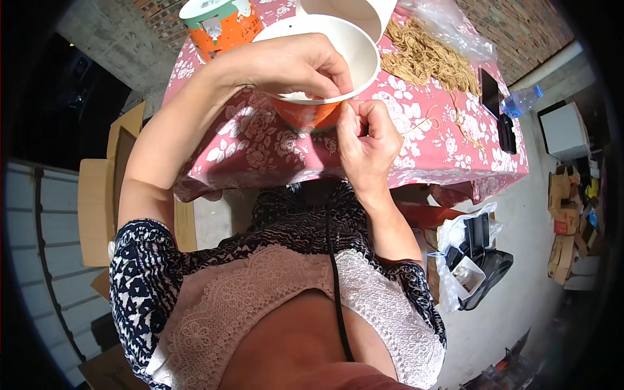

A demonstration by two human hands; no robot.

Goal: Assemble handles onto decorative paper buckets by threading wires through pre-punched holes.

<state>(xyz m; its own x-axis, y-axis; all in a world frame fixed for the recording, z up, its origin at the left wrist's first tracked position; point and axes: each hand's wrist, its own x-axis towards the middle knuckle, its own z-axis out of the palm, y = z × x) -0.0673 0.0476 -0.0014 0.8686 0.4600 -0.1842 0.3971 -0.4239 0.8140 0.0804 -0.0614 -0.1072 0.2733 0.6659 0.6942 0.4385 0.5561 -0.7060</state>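
A round paper bucket point(311, 116), white inside and orange outside, stands near the table's front edge. A small dark hole shows in its far wall. My left hand point(302, 65) reaches over the near rim, its bent fingers closed together against the inner wall; their tips are hidden. Just outside the rim, on the right, my right hand point(370, 140) is closed in a pinch; what it holds cannot be made out. A thin tan cord point(422, 123) lies on the cloth to the right of that hand.
Behind are an orange and green bucket point(218, 29) and a white-lined one point(357, 16). A heap of tan cords point(429, 55), clear plastic point(455, 29), a phone point(489, 91) and a bottle point(523, 101) lie at right on the flowered tablecloth point(240, 140). Cardboard point(96, 211) stands at left.
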